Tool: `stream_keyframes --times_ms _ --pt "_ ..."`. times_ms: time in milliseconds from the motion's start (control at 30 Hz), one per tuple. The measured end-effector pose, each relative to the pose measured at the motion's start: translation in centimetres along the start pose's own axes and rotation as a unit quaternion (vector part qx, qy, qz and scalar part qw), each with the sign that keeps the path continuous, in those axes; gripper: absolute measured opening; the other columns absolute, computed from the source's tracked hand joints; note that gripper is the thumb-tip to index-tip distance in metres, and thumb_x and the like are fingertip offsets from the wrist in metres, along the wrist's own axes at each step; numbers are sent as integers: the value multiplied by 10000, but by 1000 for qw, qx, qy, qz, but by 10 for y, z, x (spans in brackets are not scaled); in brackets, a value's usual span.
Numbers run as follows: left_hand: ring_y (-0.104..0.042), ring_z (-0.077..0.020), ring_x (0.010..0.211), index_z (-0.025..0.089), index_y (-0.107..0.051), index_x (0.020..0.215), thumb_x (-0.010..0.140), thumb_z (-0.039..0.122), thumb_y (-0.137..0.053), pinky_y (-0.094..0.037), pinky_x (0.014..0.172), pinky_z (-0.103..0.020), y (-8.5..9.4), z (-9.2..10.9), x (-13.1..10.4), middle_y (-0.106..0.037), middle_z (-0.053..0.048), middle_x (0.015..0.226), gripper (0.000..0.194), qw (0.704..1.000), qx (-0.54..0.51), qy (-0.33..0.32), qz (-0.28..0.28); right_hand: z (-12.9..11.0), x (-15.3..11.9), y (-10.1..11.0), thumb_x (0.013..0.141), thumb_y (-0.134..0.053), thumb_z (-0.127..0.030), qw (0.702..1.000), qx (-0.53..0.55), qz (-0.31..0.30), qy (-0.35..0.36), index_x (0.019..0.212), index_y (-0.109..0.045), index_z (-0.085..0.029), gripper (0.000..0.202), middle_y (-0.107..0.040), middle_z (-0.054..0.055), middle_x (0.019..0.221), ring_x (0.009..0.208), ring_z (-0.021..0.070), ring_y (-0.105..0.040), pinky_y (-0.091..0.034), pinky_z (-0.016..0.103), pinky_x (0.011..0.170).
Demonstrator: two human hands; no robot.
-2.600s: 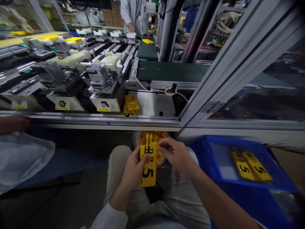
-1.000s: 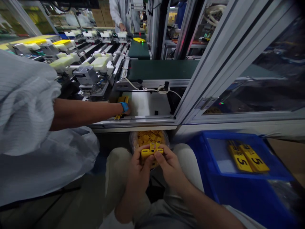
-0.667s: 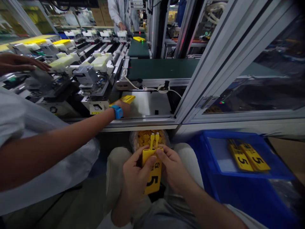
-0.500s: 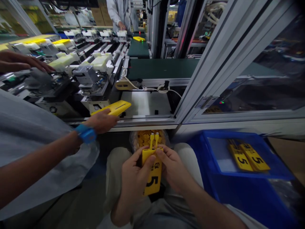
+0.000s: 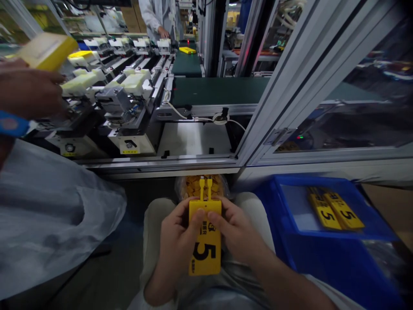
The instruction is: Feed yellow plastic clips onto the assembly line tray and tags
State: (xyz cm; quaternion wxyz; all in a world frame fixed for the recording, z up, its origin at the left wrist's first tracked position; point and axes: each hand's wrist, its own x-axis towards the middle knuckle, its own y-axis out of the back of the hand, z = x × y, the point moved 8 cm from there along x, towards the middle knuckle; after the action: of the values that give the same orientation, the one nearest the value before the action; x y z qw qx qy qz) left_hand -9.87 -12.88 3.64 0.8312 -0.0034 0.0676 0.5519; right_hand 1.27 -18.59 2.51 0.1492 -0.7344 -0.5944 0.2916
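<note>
Between my two hands is a yellow power bank (image 5: 206,254) with a large black 5 printed on its face. Two short yellow cables (image 5: 205,189) stick up from its top end, their plugs pointing away from me. My left hand (image 5: 180,232) is closed around its left edge, thumb on the face. My right hand (image 5: 237,230) grips the upper right edge, its thumb also pressed on the face near the top. The fingers behind the power bank are hidden. Below the plugs' far side sits a clear bag (image 5: 183,183) of small yellow pieces.
To my right, a blue bin (image 5: 284,224) holds yellow power banks (image 5: 343,211). A co-worker's hand (image 5: 32,92) at the left holds a yellow block-shaped thing, blurred. Ahead are metal fixtures (image 5: 118,103) and a green conveyor belt (image 5: 219,91). Another person stands farther back.
The power bank has turned to face me more squarely, and my right thumb has shifted slightly left. The co-worker's arm with the blue wristband has swung away to the upper left.
</note>
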Motion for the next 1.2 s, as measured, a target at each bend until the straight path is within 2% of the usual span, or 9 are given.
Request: stream_keyframes --times_ms 233,433,567,667,800,900,1033,1100,1200 --pt "-731 -205 779 167 -696 1094 864 449 -677 -592 631 -248 2 -1 -1 -767 -72 940 364 1000 19 9 0 1 -7 3 898 -667 -405 995 -98 25 17 1175 -608 -270 314 -720 23 1079 953 174 -681 -546 333 851" --pt "-735 -239 921 180 -722 1148 862 397 -663 -602 772 -293 -4 8 0 -777 -86 1045 364 996 65 -37 -51 -9 4 14 852 -713 -422 996 -56 39 54 1009 -690 -278 214 -733 0 982 900 163 -669 -534 309 824" --pt "-738 -224 902 223 -746 1155 864 354 -652 -582 742 -248 -13 12 -1 -787 -62 1021 332 990 113 -37 -83 -34 9 19 875 -676 -459 971 -208 56 100 825 -687 -234 230 -675 2 820 799 164 -623 -504 303 751" --pt "-733 -197 796 228 -743 1157 885 364 -623 -560 629 -215 -18 11 1 -787 -40 938 327 991 97 -7 -90 -47 6 16 925 -612 -423 941 -294 67 154 799 -637 -232 230 -627 11 877 848 171 -603 -481 309 757" --pt "-711 -180 691 216 -762 1074 879 329 -616 -540 557 -205 -22 14 5 -764 -14 796 269 991 72 17 -108 -49 -1 13 964 -556 -383 931 -282 87 216 881 -626 -257 166 -576 2 905 852 156 -576 -466 302 758" --pt "-722 -194 732 217 -767 1059 862 307 -630 -565 591 -221 -22 18 6 -769 -21 822 256 992 52 12 -113 -48 -5 12 969 -552 -353 926 -273 89 244 921 -632 -272 123 -579 5 923 872 161 -574 -470 308 777" --pt "-713 -197 714 224 -749 1071 871 383 -642 -574 588 -248 -24 9 2 -764 -31 829 277 990 25 43 -131 -53 -9 9 960 -570 -317 915 -281 78 279 942 -656 -287 94 -597 15 967 949 176 -586 -479 326 835" --pt "-709 -194 714 229 -737 1065 869 421 -652 -575 598 -252 -25 4 -1 -760 -34 838 287 989 5 63 -136 -55 -9 10 946 -594 -336 921 -265 89 272 923 -671 -283 96 -601 15 945 929 176 -588 -487 325 813" --pt "-700 -187 693 234 -727 1041 871 439 -654 -564 579 -246 -26 3 -4 -755 -38 837 276 988 -5 76 -131 -50 -6 17 907 -643 -415 949 -200 129 207 869 -684 -269 157 -614 6 841 790 161 -584 -495 308 697"
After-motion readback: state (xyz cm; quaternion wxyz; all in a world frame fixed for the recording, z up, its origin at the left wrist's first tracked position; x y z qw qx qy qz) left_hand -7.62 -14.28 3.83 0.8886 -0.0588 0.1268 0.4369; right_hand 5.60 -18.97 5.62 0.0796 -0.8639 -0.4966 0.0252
